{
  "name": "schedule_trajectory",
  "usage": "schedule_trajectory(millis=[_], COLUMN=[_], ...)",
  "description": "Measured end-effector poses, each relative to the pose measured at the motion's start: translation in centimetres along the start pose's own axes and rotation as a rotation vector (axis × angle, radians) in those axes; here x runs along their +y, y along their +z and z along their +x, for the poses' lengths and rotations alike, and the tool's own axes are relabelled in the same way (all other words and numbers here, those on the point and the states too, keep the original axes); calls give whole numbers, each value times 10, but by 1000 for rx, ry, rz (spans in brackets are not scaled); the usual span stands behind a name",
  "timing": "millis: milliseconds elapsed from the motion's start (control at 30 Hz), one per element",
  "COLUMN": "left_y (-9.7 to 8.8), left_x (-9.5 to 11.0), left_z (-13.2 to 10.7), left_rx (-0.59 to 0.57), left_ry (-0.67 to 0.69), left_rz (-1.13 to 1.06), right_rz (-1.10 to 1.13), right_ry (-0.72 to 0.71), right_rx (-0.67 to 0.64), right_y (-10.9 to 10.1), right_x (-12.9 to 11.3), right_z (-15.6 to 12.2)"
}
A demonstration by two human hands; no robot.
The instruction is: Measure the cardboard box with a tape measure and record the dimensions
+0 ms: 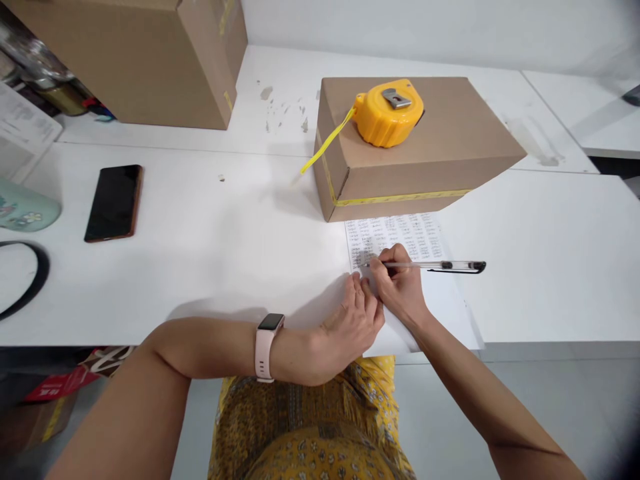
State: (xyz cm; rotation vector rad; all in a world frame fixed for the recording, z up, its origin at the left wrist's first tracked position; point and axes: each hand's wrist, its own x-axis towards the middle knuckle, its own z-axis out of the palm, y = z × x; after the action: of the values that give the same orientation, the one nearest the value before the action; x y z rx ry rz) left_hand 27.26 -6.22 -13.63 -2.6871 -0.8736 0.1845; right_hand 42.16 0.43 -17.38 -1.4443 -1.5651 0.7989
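Note:
My right hand (399, 283) is closed round a clear pen (440, 266), whose tip rests on a sheet of paper (400, 239) filled with small printed or written entries. My left hand (350, 327) lies on the sheet's lower left part, fingers curled and pressed against the right hand; it wears a pale pink watch at the wrist. The paper lies on the white table (225, 253), its top edge tucked at the foot of a small cardboard box (450, 147). A yellow tape measure (387, 112) sits on that box, its yellow tape hanging over the left edge.
A black phone (114, 202) lies on the table at the left. A large cardboard box (145, 60) stands at the back left. A pale green cup (25, 208) and a black cable loop (30, 280) sit at the far left edge.

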Motion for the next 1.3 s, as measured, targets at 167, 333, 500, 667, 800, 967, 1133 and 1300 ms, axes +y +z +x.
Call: schedule_trajectory(millis=[167,333,500,667,800,967,1133,1300], left_y=[2,4,6,15,5,-50,-78,-52], left_x=[1,2,3,10,-8,-81,-153,-202], left_z=[1,2,1,1,0,-2,24,78], left_rx=[4,10,1,-20,-106,179,718,544], left_ry=[-8,-9,-17,12,55,71,-428,-624], left_rz=[5,-6,13,55,-114,-555,-568,-758], right_rz=[5,12,44,-221,-729,-1043,-989,-909], right_ry=[2,16,-25,-96,-180,-49,-63,-55], right_rx=[-13,-8,130,273,286,74,152,250], right_y=[-2,0,-8,-73,-142,-177,-173,-170], right_x=[-1,0,10,40,80,115,126,134], right_z=[1,0,1,22,40,46,46,43])
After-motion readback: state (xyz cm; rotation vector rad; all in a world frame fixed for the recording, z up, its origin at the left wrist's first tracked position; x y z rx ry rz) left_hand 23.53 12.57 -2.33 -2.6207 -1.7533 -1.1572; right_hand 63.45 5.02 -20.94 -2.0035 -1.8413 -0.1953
